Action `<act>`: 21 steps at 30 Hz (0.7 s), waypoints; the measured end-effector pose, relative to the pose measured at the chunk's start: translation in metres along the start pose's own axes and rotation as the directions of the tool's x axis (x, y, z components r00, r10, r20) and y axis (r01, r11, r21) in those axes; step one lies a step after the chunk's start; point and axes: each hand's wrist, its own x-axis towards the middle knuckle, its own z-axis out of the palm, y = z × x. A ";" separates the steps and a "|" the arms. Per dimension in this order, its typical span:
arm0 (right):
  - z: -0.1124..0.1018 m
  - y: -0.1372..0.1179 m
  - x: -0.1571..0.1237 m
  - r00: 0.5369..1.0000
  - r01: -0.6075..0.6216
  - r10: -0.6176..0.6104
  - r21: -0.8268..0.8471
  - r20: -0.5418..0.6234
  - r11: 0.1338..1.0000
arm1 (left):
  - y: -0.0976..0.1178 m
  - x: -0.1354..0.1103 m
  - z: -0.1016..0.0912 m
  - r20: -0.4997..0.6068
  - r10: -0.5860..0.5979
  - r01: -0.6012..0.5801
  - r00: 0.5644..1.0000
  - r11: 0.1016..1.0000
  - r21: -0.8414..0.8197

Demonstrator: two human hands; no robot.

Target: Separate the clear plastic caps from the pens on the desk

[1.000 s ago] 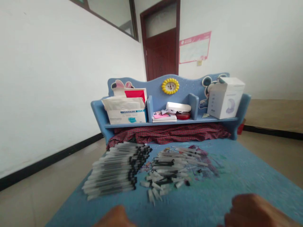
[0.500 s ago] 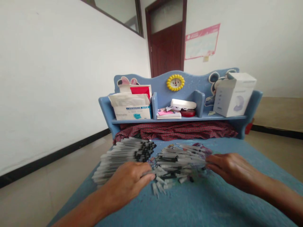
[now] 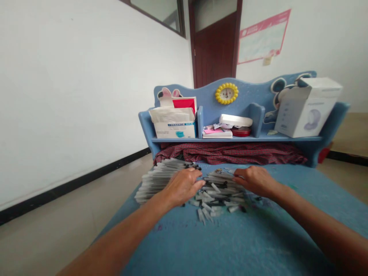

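At lower centre, the left hand [image 3: 184, 186] overlapped stacked pens [image 3: 161, 176]. Right of centre, the right hand [image 3: 255, 180] neared loose pieces [image 3: 214, 193]. Neither grip was discernible.

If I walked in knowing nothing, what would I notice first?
Probably the yellow clock, bright in the middle of the blue shelf. On the table below lie pale pens in a tidy row at left, beside a looser pile. The left hand is at the row's right end, the right hand at the pile's right side.
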 end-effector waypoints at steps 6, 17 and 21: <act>0.013 0.011 -0.008 0.998 -0.052 0.057 0.146 -0.030 0.988 | -0.028 -0.057 -0.023 0.154 -0.072 0.070 0.986 0.997 0.017; 0.016 0.009 -0.019 0.987 0.032 0.022 0.325 -0.161 0.945 | -0.032 -0.106 -0.008 0.266 -0.247 0.198 0.932 0.960 0.198; 0.013 0.006 -0.021 0.982 0.039 0.032 0.367 -0.186 0.929 | -0.032 -0.100 -0.012 0.292 -0.249 0.188 0.923 0.957 0.222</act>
